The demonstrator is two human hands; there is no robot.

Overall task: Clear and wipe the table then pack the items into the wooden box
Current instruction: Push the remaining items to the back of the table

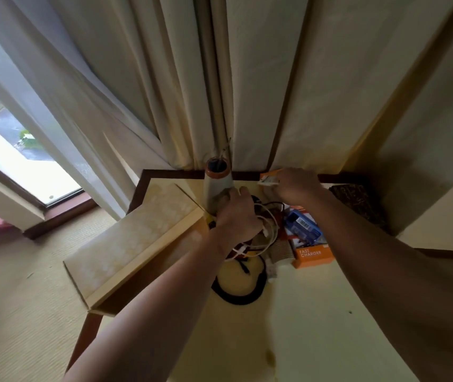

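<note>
Hands [237, 216] on vase [217, 186], cables [268, 230]

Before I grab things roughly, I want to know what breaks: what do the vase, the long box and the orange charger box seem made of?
The vase looks like ceramic: matte pale body, glazed terracotta-coloured rim. The long box looks like pale unfinished wood, with plain light edges and a faintly mottled face. The orange charger box looks like printed cardboard with crisp folded edges.
</note>
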